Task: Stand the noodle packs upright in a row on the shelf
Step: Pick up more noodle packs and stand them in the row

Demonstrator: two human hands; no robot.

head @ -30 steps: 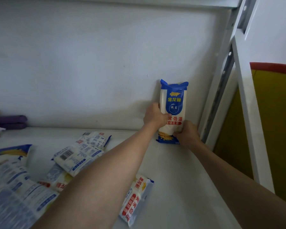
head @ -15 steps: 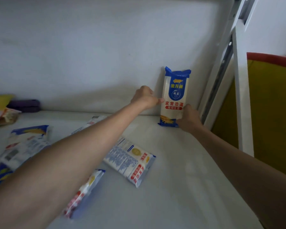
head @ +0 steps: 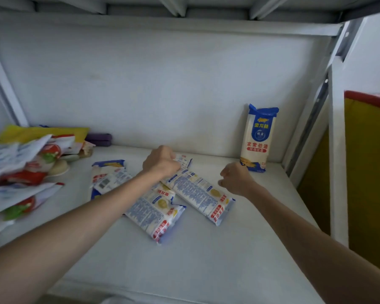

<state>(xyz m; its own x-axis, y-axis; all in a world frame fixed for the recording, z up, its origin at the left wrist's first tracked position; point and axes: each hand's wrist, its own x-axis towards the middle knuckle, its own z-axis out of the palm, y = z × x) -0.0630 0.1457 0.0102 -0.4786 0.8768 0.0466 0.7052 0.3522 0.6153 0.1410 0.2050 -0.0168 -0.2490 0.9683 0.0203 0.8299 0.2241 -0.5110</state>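
Now my left hand (head: 160,162) clenches on the far end of a flat pack (head: 198,191), fingers curled over it. My right hand (head: 235,179) hovers loosely curled, grasping nothing, just before the upright pack (head: 258,139).

A: Upright pack (head: 259,137), cream body, blue top and blue base, red band across the middle, yellow noodle print low down!

B: Flat packs (head: 198,191), white, dense blue print, red strips at the ends, yellow spots. Shelf (head: 184,260) plain white

A: Left pile (head: 20,170), white with red and green, a yellow bag (head: 42,133) behind, something purple (head: 99,139) beside it
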